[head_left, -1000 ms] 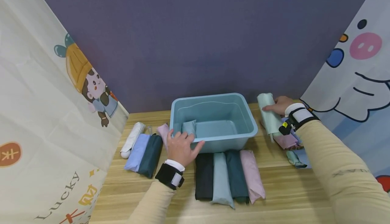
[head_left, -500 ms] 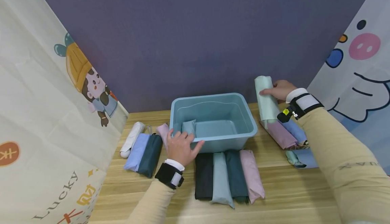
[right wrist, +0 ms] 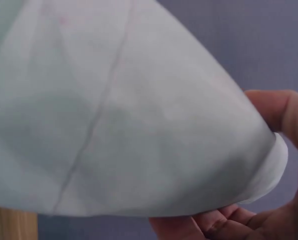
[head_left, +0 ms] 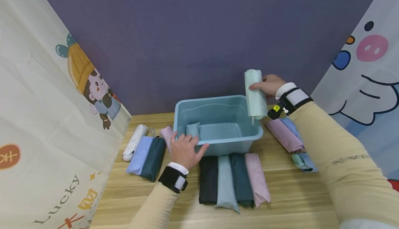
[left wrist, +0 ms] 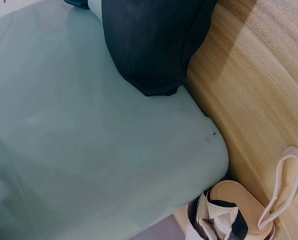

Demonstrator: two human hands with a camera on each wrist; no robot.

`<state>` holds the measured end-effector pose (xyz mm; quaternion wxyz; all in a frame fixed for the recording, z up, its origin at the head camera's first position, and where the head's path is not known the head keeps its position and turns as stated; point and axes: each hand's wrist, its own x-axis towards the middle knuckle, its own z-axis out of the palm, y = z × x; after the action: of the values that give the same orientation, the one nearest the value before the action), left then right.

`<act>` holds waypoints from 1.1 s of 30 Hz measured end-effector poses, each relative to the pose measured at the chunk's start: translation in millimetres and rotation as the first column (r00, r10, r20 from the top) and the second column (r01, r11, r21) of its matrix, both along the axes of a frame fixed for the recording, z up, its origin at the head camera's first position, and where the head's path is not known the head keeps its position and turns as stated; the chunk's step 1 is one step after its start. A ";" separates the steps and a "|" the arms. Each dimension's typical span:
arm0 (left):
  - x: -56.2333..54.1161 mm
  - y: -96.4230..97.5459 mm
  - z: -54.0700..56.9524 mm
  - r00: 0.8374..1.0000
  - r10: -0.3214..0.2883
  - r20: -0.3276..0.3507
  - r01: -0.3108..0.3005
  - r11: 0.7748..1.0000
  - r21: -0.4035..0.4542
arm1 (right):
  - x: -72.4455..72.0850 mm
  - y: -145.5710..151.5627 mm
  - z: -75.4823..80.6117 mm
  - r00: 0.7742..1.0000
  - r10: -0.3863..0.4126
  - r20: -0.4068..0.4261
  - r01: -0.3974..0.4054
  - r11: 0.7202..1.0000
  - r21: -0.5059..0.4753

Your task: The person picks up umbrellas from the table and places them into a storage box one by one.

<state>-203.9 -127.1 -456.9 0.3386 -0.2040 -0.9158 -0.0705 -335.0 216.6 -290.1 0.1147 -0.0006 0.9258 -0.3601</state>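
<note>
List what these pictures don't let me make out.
Head view: the far fingers of the right hand, behind the rolled mint-green fabric bundle.
Head view: the right end of the folded blue-grey fabric bundle, behind the tan sleeve.
Left wrist view: one end of the tapered dark fabric bundle, cut off by the top edge.
Right wrist view: part of that mint-green bundle, cut off by the left edge.
</note>
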 end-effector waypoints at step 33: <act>-1.9 -4.3 -2.4 1.000 -0.009 -0.012 0.009 1.000 0.004 | -22.4 -164.3 -76.4 0.964 0.171 0.202 -0.147 0.981 -0.129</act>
<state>-205.8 -131.3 -459.2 0.3440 -0.2077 -0.9128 -0.0727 -357.4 52.4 -366.5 0.2411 -0.0432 0.8833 -0.3997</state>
